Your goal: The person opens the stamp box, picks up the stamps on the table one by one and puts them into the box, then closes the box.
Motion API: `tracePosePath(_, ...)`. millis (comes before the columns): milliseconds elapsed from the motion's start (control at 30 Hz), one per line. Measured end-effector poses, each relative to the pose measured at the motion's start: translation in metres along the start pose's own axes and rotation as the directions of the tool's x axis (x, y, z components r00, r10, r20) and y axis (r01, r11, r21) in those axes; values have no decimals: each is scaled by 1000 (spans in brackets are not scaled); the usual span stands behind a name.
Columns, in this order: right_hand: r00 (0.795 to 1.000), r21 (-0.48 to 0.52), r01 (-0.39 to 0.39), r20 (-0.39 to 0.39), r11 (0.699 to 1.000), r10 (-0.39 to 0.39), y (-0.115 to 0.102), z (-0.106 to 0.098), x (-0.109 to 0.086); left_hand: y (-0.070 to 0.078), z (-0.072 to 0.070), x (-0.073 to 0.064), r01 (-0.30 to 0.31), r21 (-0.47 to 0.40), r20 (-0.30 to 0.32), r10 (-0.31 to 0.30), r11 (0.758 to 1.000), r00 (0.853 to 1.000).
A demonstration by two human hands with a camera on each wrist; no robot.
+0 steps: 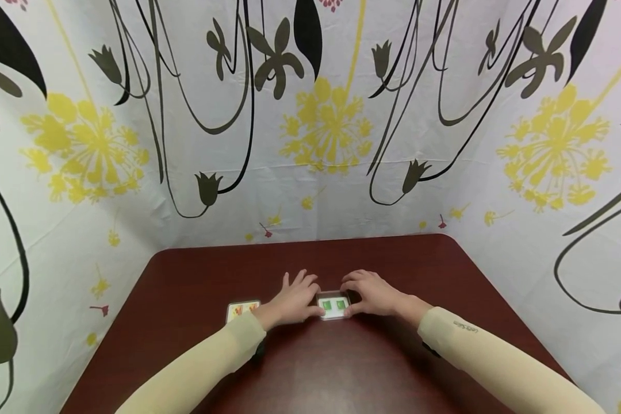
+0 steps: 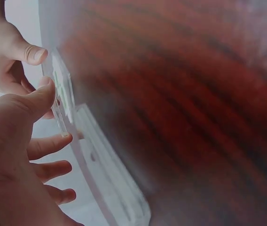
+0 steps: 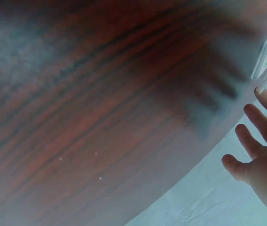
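Note:
In the head view, a small white case (image 1: 333,315) with two green pictures lies on the table between my hands. My left hand (image 1: 296,302) pinches the left side of a clear plastic lid (image 2: 61,117) with thumb and index finger; its other fingers are spread. From the opposite side, my right hand (image 1: 375,294) grips the same lid, thumb at the near edge. The lid is tilted over the case, and I cannot tell whether they touch. In the right wrist view only a corner of the lid (image 3: 264,79) shows.
A second case (image 1: 244,309) with orange and yellow pictures lies left of my left hand, partly behind the forearm. The dark red-brown table (image 1: 310,368) has rounded far corners. A patterned white cloth (image 1: 315,201) hangs around it.

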State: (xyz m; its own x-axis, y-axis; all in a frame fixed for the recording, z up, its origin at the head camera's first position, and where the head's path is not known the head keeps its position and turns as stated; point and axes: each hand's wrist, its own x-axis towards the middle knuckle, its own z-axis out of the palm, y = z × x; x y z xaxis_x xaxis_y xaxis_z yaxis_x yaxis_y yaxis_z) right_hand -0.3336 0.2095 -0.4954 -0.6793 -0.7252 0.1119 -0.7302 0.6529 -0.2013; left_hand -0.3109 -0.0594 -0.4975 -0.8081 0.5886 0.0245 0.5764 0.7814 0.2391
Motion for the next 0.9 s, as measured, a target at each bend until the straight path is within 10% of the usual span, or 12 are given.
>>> tracePosePath(900, 1000, -133, 25, -12, 991, -27, -7, 6, -11, 13, 10, 0, 8, 18, -2, -8, 1000, 1000)
